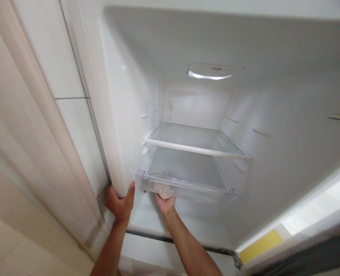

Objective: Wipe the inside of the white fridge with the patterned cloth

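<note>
My left hand [120, 201] grips the left front edge of the fridge [114, 157], its thumb on the inner side and its fingers round the outside. Lower inside the fridge, my right hand [166, 205] reaches in beneath the clear plastic drawer front [192, 187]. A pale, rounded pad-like thing [164, 196] is in its fingers, seen partly through the plastic; whether it is a sponge or a cloth I cannot tell. Above that sits a glass shelf [192, 138] with a white rim.
A lit lamp [211, 71] is set into the fridge's ceiling. Shelf ridges line both inner walls. The open door [316, 207] stands at the right, with a yellow label [260, 247] near its lower end. White tiles [78, 126] and a wooden frame [34, 115] border the left side.
</note>
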`<state>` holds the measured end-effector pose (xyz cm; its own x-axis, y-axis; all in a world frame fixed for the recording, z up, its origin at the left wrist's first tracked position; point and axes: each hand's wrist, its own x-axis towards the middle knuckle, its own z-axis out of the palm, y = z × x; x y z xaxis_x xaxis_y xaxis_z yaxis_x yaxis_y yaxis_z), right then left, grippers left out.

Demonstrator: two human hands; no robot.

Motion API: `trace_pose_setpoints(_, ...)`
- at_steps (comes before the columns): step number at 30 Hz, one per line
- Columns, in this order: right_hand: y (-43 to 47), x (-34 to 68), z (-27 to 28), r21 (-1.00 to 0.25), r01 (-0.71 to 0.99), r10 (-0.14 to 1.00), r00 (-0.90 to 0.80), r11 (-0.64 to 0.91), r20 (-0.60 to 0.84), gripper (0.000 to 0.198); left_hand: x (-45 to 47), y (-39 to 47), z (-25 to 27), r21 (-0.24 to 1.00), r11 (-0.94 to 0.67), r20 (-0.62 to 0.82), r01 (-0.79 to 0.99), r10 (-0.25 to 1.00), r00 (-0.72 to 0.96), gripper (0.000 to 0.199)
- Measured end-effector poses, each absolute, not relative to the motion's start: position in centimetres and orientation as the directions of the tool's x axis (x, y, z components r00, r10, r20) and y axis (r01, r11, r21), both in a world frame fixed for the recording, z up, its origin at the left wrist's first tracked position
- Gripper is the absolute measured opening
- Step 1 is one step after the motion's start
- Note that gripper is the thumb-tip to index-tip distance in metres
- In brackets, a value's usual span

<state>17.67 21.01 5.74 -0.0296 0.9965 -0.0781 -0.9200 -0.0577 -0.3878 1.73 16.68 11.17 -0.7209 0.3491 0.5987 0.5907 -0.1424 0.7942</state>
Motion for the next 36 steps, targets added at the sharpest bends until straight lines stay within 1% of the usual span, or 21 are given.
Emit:
trace_pose_setpoints(2, 19.5, 17.5, 5.2, -0.346, -0.931, 0.985, -0.059, -0.113, -0.164, 0.039, 1.7, 16.7, 11.0, 0.788, -0.139, 0.605, 0.6, 0.363, -0.709, 0.064)
trace_pose_setpoints(3, 18.6, 17.5, 5.0, -0.319, -0.937, 0.979, -0.088, -0.144, -0.183, 0.039, 1.7, 16.8, 11.0, 0.785, -0.142, 0.608, 0.603, 0.364, -0.706, 0.063)
trace_pose_setpoints(4, 17.6, 17.7, 5.0, -0.295, -0.94, 0.976, -0.121, -0.17, -0.179, 0.04, 1.7, 16.8, 10.9, 0.783, -0.148, 0.611, 0.604, 0.362, -0.704, 0.063)
trace_pose_setpoints(6, 15.6, 18.2, 5.1, -0.281, -0.938, 0.977, -0.177, -0.203, -0.117, 0.041, 1.8, 16.8, 10.9, 0.781, -0.156, 0.616, 0.605, 0.355, -0.703, 0.063)
trace_pose_setpoints(9, 12.7, 19.6, 5.3, -0.338, -0.923, 0.983, -0.175, -0.186, -0.061, 0.043, 2.0, 16.7, 10.9, 0.789, -0.145, 0.604, 0.597, 0.362, -0.71, 0.061)
trace_pose_setpoints(11, 10.9, 20.7, 5.2, -0.379, -0.913, 0.988, -0.13, -0.154, -0.086, 0.043, 2.0, 16.7, 10.9, 0.799, -0.146, 0.59, 0.583, 0.377, -0.714, 0.059)
trace_pose_setpoints(14, 8.5, 22.4, 4.9, -0.398, -0.91, 0.987, -0.062, -0.116, -0.145, 0.042, 2.0, 16.7, 11.1, 0.82, -0.153, 0.562, 0.552, 0.403, -0.722, 0.058)
trace_pose_setpoints(16, 7.2, 23.3, 5.3, -0.404, -0.91, 0.989, -0.039, -0.093, -0.139, 0.04, 2.0, 16.6, 11.3, 0.83, -0.152, 0.545, 0.537, 0.424, -0.723, 0.058)
trace_pose_setpoints(19, 5.4, 24.1, 6.7, -0.42, -0.904, 0.994, -0.036, -0.078, -0.106, 0.042, 2.1, 16.3, 11.7, 0.839, -0.161, 0.53, 0.52, 0.459, -0.713, 0.057)
trace_pose_setpoints(24, 3.0, 25.0, 9.9, -0.414, -0.909, 0.989, 0.02, -0.041, -0.144, 0.048, 2.5, 15.5, 12.7, 0.859, -0.183, 0.499, 0.478, 0.504, -0.705, 0.06)
trace_pose_setpoints(28, 1.4, 25.3, 12.5, -0.417, -0.909, 0.994, 0.056, 0.013, -0.09, 0.052, 3.1, 14.9, 13.1, 0.887, -0.187, 0.454, 0.422, 0.522, -0.722, 0.063)
trace_pose_setpoints(31, 0.5, 25.2, 14.0, -0.442, -0.897, 0.996, 0.042, 0.005, -0.074, 0.05, 3.5, 14.6, 13.1, 0.907, -0.195, 0.416, 0.372, 0.537, -0.733, 0.064)
trace_pose_setpoints(34, -0.3, 24.7, 15.3, -0.491, -0.87, 0.995, 0.006, -0.046, -0.104, 0.046, 3.5, 14.4, 13.3, 0.923, -0.206, 0.384, 0.326, 0.567, -0.729, 0.066)
trace_pose_setpoints(36, -0.9, 24.2, 16.3, -0.527, -0.849, 0.992, 0.018, -0.051, -0.126, 0.044, 3.1, 14.1, 13.6, 0.928, -0.216, 0.372, 0.305, 0.604, -0.704, 0.064)
